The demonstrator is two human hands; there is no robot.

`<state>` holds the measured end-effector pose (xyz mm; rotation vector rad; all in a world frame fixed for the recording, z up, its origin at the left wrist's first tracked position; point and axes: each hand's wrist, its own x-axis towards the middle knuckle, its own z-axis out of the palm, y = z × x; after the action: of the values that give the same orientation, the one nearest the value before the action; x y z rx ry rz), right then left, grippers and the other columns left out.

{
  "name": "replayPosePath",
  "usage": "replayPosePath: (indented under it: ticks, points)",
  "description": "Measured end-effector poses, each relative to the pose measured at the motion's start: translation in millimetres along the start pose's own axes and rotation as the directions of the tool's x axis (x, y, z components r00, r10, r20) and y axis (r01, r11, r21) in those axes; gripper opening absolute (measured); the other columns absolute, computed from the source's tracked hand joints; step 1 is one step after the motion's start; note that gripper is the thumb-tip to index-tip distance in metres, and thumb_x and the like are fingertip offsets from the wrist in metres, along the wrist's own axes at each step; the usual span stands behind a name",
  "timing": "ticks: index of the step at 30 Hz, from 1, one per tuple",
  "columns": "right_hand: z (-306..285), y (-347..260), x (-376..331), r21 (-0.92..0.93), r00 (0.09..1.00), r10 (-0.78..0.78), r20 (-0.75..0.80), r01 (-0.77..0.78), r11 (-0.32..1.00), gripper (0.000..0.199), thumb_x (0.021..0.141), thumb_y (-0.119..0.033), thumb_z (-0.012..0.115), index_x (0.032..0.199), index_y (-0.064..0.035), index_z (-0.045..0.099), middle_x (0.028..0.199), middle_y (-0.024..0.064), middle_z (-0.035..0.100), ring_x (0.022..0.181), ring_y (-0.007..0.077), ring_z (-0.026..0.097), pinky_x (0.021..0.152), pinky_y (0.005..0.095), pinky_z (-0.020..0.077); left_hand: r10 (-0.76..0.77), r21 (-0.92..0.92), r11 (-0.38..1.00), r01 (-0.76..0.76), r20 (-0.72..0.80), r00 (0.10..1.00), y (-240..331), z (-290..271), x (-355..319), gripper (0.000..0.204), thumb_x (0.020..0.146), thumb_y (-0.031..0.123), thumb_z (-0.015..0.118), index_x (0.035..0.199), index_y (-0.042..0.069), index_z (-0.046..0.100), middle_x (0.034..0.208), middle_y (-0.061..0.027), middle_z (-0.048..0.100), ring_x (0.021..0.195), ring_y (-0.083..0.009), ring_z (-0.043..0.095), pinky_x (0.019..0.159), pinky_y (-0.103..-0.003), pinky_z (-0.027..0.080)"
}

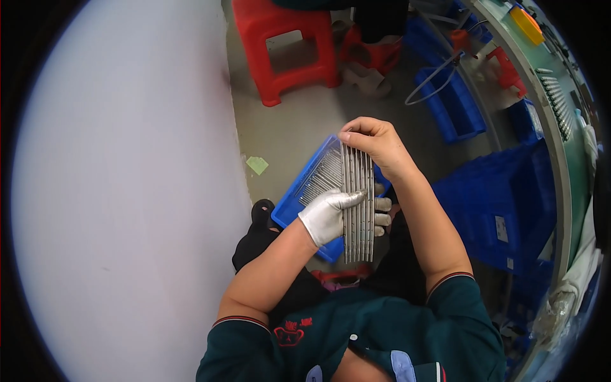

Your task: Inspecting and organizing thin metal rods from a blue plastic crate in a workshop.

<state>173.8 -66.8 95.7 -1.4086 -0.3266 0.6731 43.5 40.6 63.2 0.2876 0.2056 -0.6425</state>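
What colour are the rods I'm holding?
The rods are silvery grey, best seen in the head view.

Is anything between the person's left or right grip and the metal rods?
Yes, at the left grip: a white glove. The right grip is bare, touching the metal rods at their far ends; nothing visible stands between.
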Motion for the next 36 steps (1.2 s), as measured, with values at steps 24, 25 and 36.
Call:
replayPosePath:
  ticks: [24, 25, 36]
  points:
    - [12, 9, 10, 0.022, 1.0, -0.008, -0.008, 0.008, 1.0, 0.013, 0.082, -0.008, 0.069, 0.091, -0.0005, 0.068, 0.081, 0.0034, 0.065, 0.078, 0.009, 0.059, 0.074, 0.0222, 0.0473, 0.06, -0.035, 0.998, -0.061, -0.024, 0.998, -1, -10, -18, 0.049, 0.087, 0.021, 0.063, 0.127, 0.001, 0.044, 0.116, -0.0212, 0.055, 0.102, -0.0384, 0.059, 0.086, -0.053, 0.049]
    - [10, 10, 10, 0.051, 1.0, 0.005, -0.009, -0.005, 0.999, 0.013, 0.082, -0.008, 0.068, 0.092, -0.0007, 0.067, 0.081, 0.0033, 0.065, 0.078, 0.0093, 0.059, 0.074, 0.0224, 0.0474, 0.064, -0.032, 0.997, -0.065, -0.037, 0.997, 0, -9, -17, 0.049, 0.087, 0.02, 0.063, 0.127, 0.001, 0.043, 0.118, -0.0223, 0.055, 0.103, -0.0395, 0.059, 0.087, -0.053, 0.049]
    - [10, 15, 5, -0.053, 0.999, -0.015, -0.044, 0.012, 0.999, 0.012, 0.082, -0.007, 0.068, 0.091, -0.0007, 0.068, 0.079, 0.002, 0.064, 0.074, 0.008, 0.057, 0.072, 0.0218, 0.0464, 0.05, -0.006, 0.999, -0.05, -0.038, 0.998, -2, -12, -12, 0.05, 0.087, 0.021, 0.063, 0.129, 0.003, 0.043, 0.117, -0.021, 0.057, 0.103, -0.0372, 0.06, 0.087, -0.053, 0.049]
